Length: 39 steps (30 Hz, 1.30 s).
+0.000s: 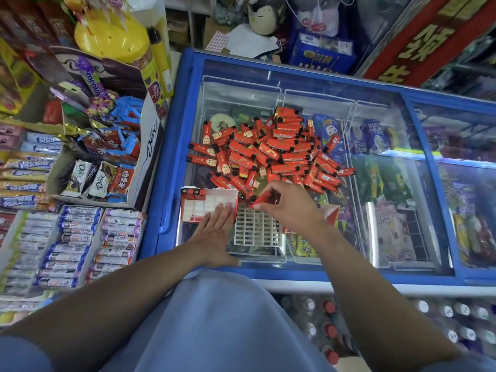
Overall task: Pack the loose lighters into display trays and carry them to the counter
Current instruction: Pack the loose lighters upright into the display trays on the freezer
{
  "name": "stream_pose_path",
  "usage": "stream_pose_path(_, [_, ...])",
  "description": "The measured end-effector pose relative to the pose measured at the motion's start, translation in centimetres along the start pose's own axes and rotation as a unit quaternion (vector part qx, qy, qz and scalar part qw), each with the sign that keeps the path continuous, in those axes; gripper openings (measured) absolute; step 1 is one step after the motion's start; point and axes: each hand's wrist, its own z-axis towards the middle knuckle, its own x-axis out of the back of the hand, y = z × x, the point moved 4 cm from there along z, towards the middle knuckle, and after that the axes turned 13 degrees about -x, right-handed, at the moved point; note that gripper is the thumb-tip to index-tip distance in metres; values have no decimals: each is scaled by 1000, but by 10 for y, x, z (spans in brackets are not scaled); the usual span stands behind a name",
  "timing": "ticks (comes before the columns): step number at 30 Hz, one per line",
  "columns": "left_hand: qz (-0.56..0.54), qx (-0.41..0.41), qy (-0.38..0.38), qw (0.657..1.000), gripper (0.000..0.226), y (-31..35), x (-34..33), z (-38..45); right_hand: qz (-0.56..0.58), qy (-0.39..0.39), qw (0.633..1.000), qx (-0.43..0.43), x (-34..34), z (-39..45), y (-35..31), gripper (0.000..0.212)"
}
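A big pile of loose red lighters (pixel 271 151) lies on the glass lid of a blue chest freezer (pixel 174 146). In front of the pile stands a red and white display tray (pixel 209 204) with a white grid, holding two or three lighters in its far left corner. My left hand (pixel 214 232) lies flat with straight fingers on the tray's near right part. My right hand (pixel 284 202) hovers at the pile's near edge and pinches a red lighter (pixel 264 198). A bare white grid insert (pixel 256 229) lies between my hands.
Left of the freezer are open boxes of chocolate and candy (pixel 102 162) and rows of candy rolls (pixel 80 242). A red and white carton piece (pixel 331 212) sits right of my right hand. Ice creams fill the freezer under the glass. Bottles (pixel 330 318) stand below the freezer's front edge.
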Motion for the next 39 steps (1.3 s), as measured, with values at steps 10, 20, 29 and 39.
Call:
stream_pose_path(10, [-2, 0, 3, 1000, 135, -1, -2, 1, -52, 26, 997, 54, -9, -9, -15, 29])
stream_pose_path(20, [-5, 2, 7, 1000, 135, 1, 0, 0, 145, -26, 989, 25, -17, -9, -3, 8])
stream_pose_path(29, [-8, 3, 2, 1000, 134, 1, 0, 0, -20, 30, 996, 87, -34, 6, -6, 24])
stream_pose_path(39, [-13, 3, 5, 1000, 134, 0, -1, 1, -85, 107, 986, 93, -49, 14, -1, 21])
